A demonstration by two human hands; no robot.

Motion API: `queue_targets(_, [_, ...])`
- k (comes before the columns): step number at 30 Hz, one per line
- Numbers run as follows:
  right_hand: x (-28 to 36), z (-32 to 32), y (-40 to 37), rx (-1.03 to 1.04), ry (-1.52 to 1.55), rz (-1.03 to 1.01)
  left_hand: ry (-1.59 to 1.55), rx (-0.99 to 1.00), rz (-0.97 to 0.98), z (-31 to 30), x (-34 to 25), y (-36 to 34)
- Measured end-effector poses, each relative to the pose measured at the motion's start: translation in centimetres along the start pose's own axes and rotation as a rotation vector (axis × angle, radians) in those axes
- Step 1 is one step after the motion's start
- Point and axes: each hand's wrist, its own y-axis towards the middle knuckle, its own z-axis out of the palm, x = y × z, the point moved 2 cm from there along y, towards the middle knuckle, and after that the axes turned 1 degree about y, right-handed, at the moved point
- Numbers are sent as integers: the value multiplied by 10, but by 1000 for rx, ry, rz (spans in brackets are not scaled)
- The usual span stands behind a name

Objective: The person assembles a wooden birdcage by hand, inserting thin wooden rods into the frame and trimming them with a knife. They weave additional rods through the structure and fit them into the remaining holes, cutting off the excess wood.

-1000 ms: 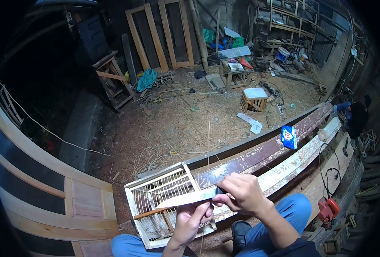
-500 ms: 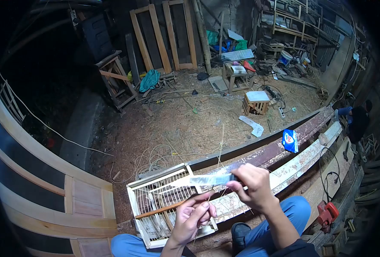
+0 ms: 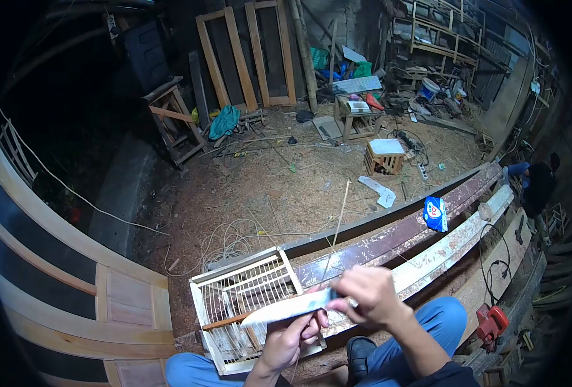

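My right hand is closed around the handle of a knife, whose broad, pale blade points left and lies just above my other hand. My left hand pinches a thin bamboo strip that rises up and to the right past the knife and also shows below the fingers. The blade crosses close to the strip; whether they touch is hard to tell. Beneath my hands lies a light wooden frame with many thin slats, like a cage panel, with a darker orange-brown bar across it.
Long painted planks run to the upper right, bearing a blue packet. A red power tool with a cord sits at right, and a person beyond. A slatted wooden box stands on the shavings-covered floor. Door panels lean left.
My right hand and the knife have moved down and left, the blade now tilting lower over my left hand. The bamboo strip's upper end has shifted up and right.
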Motion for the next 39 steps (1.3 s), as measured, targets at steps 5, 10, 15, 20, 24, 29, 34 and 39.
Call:
queue_targets(5, [-8, -8, -1, -61, -57, 84, 46, -6, 68, -2, -3, 0])
queue_targets(10, [3, -8, 2, -49, -19, -25, -58, 15, 19, 5, -3, -5])
queue_targets(15, [-6, -13, 0, -69, -117, 25, -20, 28, 63, -1, -8, -4])
queue_targets(20, [-5, -12, 2, -116, -151, 8, -2, 28, 103, -4, -10, -3])
queue_targets(24, [-24, -23, 3, -234, -202, 150, 49, -11, 128, 1, -14, -5])
queue_targets(29, [8, -4, 4, -68, -101, -12, 91, -67, 98, 0, -9, -5])
queue_targets(34, [-16, -13, 3, -234, -76, 106, 63, 25, 136, -9, -5, -7])
queue_targets(39, [4, -2, 0, -78, -32, -1, 79, -28, 63, -3, -4, -6])
